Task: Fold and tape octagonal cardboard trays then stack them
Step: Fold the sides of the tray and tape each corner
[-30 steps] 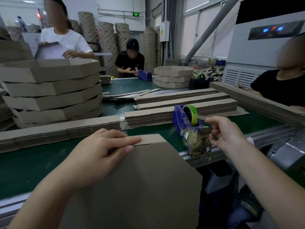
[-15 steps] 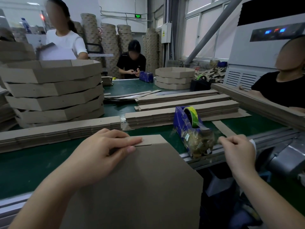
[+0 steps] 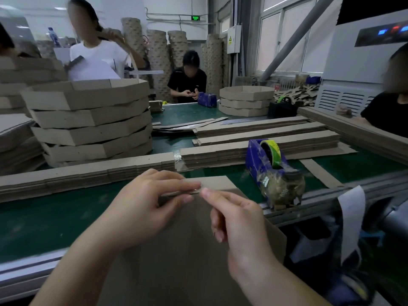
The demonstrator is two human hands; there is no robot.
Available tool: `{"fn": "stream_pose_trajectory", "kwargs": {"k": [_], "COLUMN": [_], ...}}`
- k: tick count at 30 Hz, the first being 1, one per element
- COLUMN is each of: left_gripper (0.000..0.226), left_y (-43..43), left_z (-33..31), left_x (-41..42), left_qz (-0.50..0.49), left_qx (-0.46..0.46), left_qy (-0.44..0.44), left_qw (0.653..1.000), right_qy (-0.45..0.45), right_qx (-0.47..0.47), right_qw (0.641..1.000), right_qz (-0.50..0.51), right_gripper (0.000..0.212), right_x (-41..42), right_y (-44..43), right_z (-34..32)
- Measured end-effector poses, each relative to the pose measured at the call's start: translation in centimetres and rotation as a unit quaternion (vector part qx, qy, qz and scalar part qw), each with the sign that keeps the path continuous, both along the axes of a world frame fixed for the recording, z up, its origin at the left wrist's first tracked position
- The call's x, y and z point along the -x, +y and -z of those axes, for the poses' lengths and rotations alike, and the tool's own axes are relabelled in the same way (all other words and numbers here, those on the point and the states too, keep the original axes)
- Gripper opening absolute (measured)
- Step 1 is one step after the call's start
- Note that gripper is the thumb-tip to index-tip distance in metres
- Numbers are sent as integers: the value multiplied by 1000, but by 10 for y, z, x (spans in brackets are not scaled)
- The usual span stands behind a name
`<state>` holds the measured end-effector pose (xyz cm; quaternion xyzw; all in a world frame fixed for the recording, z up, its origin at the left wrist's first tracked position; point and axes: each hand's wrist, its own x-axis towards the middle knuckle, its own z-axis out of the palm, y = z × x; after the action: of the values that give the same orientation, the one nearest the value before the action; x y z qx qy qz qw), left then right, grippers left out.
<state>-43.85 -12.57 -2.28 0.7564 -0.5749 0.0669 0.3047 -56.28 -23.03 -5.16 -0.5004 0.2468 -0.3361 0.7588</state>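
At the near edge of the green counter [image 3: 44, 217], a cardboard tray [image 3: 187, 250] stands on its side with its broad flat bottom facing the camera. It is plain grey-brown board, unprinted, with a short straight top edge and a slanted corner falling away on the right, part of its eight-sided outline. A narrow folded rim shows along the top.

The left hand [image 3: 141, 204] reaches over that top edge, its grip clamped on the rim with the fingers curled across and the thumb beneath. The right hand [image 3: 234, 217] meets it from the right, thumb and forefinger pinched together on a small glossy strip [image 3: 197, 190] at the rim. The strip is too blurred to tell how far it lies on the board.

Just right of the tray sits a blue tape dispenser [image 3: 268, 164] carrying a green-yellow roll. Long piles of flat cardboard strips [image 3: 88, 173] run across the counter behind the hands. A leaning stack of finished trays [image 3: 88, 120] rises at the left. A lower stack [image 3: 246, 100] stands at the far end.
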Motion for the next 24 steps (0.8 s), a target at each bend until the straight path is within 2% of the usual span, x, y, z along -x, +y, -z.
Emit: {"fn": "stream_pose_trajectory", "kwargs": {"k": [6,10,16,21,24], "left_gripper": [37,37,26,31,31], "left_y": [1,2,4,7,9], "left_z": [0,0,0,-5,-6], "left_x": [-1,-2,-4,-3,-4], "left_qz": [1,6,8,21,17], "left_qx": [-32,-36,-37,-75,-77], "left_qy": [-29,-17,40,8,12], "left_qw": [999,999,999,997,997], "right_qy": [3,11,37,42,43], "right_qx": [-58,-75,-68,-52,-29], "right_qw": [998,997,997,998,998], "right_qz": [29,26,12,-13,-38], "right_gripper": [23,25,26,29,21], "right_x": [-4,-5,-5,-2,2], "right_y": [8,10,10,8,7], "right_z": [1,1,1,3,5]}}
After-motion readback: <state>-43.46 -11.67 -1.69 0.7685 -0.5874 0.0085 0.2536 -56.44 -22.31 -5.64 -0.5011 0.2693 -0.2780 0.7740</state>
